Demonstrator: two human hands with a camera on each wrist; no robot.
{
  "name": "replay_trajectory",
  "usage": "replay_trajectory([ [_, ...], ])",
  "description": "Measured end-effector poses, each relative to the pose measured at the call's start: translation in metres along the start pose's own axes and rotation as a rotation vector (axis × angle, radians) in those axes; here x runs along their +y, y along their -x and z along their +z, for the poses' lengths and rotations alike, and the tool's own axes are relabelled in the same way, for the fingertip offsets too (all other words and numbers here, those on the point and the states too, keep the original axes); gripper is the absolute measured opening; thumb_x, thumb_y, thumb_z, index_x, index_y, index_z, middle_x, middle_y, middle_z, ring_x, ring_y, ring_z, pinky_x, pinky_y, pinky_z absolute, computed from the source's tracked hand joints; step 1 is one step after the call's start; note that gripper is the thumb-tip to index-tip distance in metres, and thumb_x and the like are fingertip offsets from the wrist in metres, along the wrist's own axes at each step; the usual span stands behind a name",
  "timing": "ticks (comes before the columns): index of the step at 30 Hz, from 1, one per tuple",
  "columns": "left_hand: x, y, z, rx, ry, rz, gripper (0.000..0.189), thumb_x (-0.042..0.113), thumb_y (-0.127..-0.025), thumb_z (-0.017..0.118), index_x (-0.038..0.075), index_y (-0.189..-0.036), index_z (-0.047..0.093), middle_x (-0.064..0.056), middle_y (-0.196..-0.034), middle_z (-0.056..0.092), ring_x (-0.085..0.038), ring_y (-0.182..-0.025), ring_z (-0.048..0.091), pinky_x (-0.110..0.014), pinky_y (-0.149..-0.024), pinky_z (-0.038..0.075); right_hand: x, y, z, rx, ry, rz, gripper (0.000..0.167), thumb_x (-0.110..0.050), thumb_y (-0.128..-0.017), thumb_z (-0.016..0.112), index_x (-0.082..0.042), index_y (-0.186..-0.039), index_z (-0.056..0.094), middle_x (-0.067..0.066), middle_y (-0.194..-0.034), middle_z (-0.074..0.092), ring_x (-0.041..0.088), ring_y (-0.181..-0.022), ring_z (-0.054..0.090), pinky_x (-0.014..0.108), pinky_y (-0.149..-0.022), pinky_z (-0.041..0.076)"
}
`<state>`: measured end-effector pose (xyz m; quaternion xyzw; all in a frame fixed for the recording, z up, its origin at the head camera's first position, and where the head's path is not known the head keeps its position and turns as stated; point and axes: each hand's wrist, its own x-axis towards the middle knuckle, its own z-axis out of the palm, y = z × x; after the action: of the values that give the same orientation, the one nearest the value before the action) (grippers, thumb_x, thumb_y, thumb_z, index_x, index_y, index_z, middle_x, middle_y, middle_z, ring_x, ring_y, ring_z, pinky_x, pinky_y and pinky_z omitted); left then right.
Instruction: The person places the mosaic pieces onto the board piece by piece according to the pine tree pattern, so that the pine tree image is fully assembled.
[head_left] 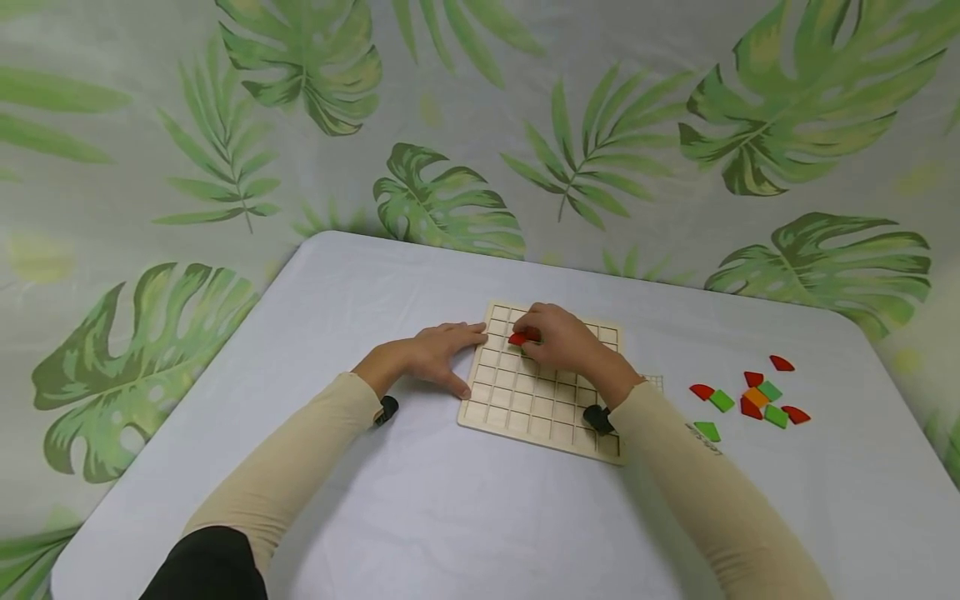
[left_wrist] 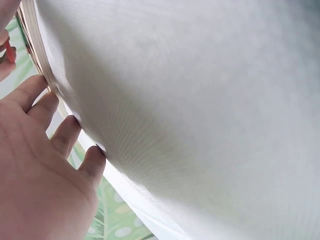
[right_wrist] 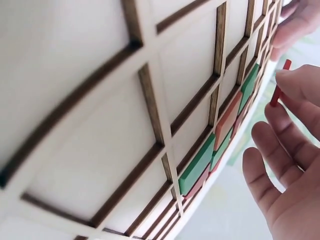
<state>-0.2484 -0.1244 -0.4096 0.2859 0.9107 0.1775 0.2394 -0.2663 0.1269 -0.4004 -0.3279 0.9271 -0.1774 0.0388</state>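
A pale wooden board [head_left: 517, 400] with a square grid of raised strips lies on the table. My left hand [head_left: 438, 354] has its fingers spread, with fingertips touching the board's left edge. Over the board's far part, my right hand [head_left: 562, 337] pinches a thin red piece [right_wrist: 281, 82] between thumb and finger. In the right wrist view, green pieces [right_wrist: 197, 162], an orange piece [right_wrist: 228, 119] and some red ones sit in the grid cells. My right hand hides most of these from the head view.
Several loose red, green and orange pieces lie to the right, among them an orange square [head_left: 756, 397], a red rounded piece [head_left: 782, 363] and a green piece [head_left: 707, 431]. A small gridded item [head_left: 654, 382] shows partly behind my right wrist. White cloth [head_left: 465, 508] covers the table.
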Motion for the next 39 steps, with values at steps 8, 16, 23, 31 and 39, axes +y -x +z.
replay_trajectory([
  [8,0.001,-0.002,0.001,-0.006,-0.011,-0.001,0.095,0.046,-0.081,0.077,0.022,-0.158,0.027,0.006,-0.169,0.011,-0.027,-0.157,0.011,-0.053,-0.125,0.015,0.001,-0.007,0.006,-0.053,0.054,0.009,0.022,-0.015,-0.092,0.068,-0.010,-0.112,0.075,0.008,-0.106,0.069,0.025,-0.095,0.060,0.040,-0.086,0.052],
  [16,0.001,-0.003,0.002,-0.002,-0.015,0.011,0.095,0.047,-0.081,0.077,0.021,-0.158,0.027,0.005,-0.169,0.012,-0.027,-0.157,0.012,-0.054,-0.125,0.016,0.000,-0.007,0.008,-0.073,0.067,-0.008,0.022,-0.014,-0.090,0.068,-0.010,-0.110,0.075,0.009,-0.102,0.070,0.024,-0.091,0.059,0.039,-0.082,0.051],
  [23,0.002,-0.003,0.001,-0.002,-0.016,0.007,0.095,0.046,-0.081,0.077,0.021,-0.158,0.027,0.005,-0.169,0.012,-0.027,-0.157,0.011,-0.054,-0.125,0.016,-0.001,-0.007,0.008,-0.045,0.076,-0.014,0.019,-0.015,-0.091,0.067,-0.011,-0.107,0.076,0.008,-0.103,0.070,0.024,-0.090,0.058,0.039,-0.079,0.050],
  [31,0.000,-0.003,0.001,-0.001,-0.020,0.005,0.096,0.046,-0.081,0.078,0.021,-0.158,0.027,0.004,-0.169,0.011,-0.028,-0.157,0.012,-0.054,-0.125,0.016,-0.005,-0.009,0.010,-0.033,0.105,0.004,0.017,-0.015,-0.091,0.068,-0.011,-0.104,0.078,0.008,-0.106,0.071,0.024,-0.090,0.057,0.039,-0.079,0.051],
  [39,-0.002,-0.002,0.001,0.003,-0.017,0.005,0.095,0.046,-0.081,0.078,0.021,-0.158,0.027,0.004,-0.169,0.012,-0.027,-0.157,0.011,-0.054,-0.125,0.016,-0.005,-0.010,0.011,-0.025,0.107,0.000,0.017,-0.016,-0.092,0.068,-0.012,-0.105,0.078,0.008,-0.108,0.071,0.024,-0.089,0.056,0.039,-0.077,0.049],
])
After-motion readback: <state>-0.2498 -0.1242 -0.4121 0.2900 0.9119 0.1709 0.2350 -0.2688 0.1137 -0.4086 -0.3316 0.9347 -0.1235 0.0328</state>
